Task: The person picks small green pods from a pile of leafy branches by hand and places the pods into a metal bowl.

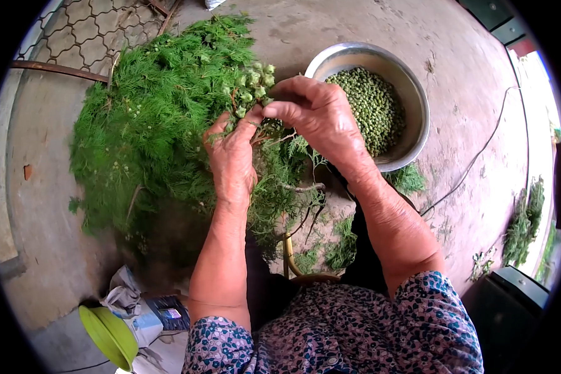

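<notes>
My left hand (232, 163) is closed around a leafy conifer sprig (263, 136) with reddish-brown stems. A cluster of pale green knobbly cones (253, 80) stands above its fingers. My right hand (323, 121) meets it from the right, thumb and forefinger pinched together at the lower edge of the cluster. What lies between those fingertips is hidden. Just beyond the right hand is a round metal basin (422, 124), partly filled with small green cones (369, 106). A big heap of feathery green conifer branches (153, 112) spreads under and left of my left hand.
A yellow-green plastic basin (108, 336) leans beside crumpled sacks (144, 318) at lower left. A dark cable (470, 173) runs over the concrete floor (461, 81) at right. More cut greenery (522, 227) lies near the right edge. A rusty metal bar (59, 67) is at upper left.
</notes>
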A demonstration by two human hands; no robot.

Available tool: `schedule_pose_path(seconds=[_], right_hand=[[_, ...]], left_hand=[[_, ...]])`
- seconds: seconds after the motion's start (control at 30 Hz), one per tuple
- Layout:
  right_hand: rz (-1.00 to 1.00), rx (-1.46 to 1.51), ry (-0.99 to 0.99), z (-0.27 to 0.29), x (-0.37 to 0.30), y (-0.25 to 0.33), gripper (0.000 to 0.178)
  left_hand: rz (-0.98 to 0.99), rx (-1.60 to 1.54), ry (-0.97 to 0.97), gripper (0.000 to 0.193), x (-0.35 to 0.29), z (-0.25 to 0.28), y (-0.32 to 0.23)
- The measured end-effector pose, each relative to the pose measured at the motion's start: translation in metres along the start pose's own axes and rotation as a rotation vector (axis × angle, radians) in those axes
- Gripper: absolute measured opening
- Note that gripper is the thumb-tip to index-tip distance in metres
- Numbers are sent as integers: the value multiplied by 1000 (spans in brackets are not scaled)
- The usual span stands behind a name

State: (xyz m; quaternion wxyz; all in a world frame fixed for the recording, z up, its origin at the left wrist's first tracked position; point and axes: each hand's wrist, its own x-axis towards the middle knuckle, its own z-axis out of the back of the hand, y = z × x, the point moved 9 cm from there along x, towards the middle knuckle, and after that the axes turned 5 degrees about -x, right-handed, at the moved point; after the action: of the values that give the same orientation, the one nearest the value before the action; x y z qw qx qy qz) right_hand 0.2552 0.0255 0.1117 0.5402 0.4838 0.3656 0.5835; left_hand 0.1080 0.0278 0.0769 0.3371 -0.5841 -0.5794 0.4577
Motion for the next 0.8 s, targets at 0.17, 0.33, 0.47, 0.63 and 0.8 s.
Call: schedule_pose_path(seconds=[0.17,0.33,0.47,0.63,0.8], right_hand=[[-9,-40,-62,0,-4,-6,28],[-293,299,100,-14,-8,-25,20],[-447,723,121,-18,-12,-35,12],[-376,915,38,-12,-10,-28,9],[40,238,-51,4,-2,-5,19]], left_hand=[[19,-96,-67,42,-2,2,9],[172,-111,64,61,-1,-3,17],[156,-67,-37,56,-1,4,13],[88,37,-251,44,-5,14,8],[47,-35,-53,21,-6,-4,4]])
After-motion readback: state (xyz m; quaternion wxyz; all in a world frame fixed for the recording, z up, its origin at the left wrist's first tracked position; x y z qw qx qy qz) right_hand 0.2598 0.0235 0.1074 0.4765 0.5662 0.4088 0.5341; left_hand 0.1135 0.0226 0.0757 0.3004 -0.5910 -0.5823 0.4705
